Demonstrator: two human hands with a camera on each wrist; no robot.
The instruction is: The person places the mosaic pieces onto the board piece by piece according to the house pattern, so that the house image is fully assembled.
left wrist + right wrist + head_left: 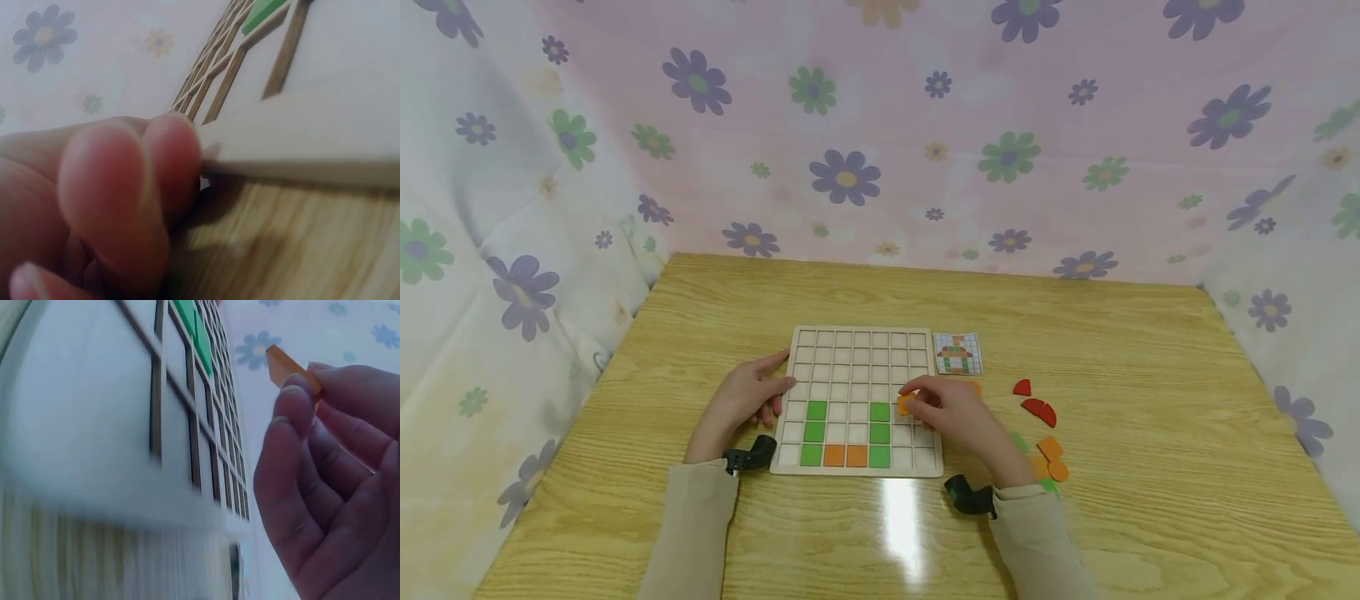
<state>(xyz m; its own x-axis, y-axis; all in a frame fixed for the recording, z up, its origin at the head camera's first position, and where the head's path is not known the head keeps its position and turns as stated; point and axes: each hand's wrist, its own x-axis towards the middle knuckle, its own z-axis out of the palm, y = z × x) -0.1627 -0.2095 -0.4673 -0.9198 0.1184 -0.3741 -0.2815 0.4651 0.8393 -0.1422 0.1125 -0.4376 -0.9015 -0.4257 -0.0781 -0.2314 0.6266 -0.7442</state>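
- Evidently the right grip [947, 404] is closed in a pinch, gripping an orange tile [905, 406] between thumb and fingertips. The tile is above the right part of the gridded board [857, 472], near the upper end of a green row; the right wrist view shows it tilted and apart from the board. Holding it so near its edge probably leaves most of its face free.
- The left grip [745, 396] is not clenched: its loosely bent fingers touch the board's left edge, seemingly to steady it against sliding. Whether any fingertip is tucked underneath, I cannot tell.
- The board lies on the worktop [1150, 417] between both hands, an arrangement that likely lets one brace while the other works.
- Six green tiles [878, 433] sit in its cells as two upright rows of three; two orange squares [857, 456] fill the bottom cells between them.
- Just beside the board's far right corner lies a patterned card [957, 354], presumably there to be seen together with the grid.
- Loose red pieces [1039, 411] and orange pieces [1049, 450] lie to the right, perhaps for easy reach; the forearm partly hides some green ones.
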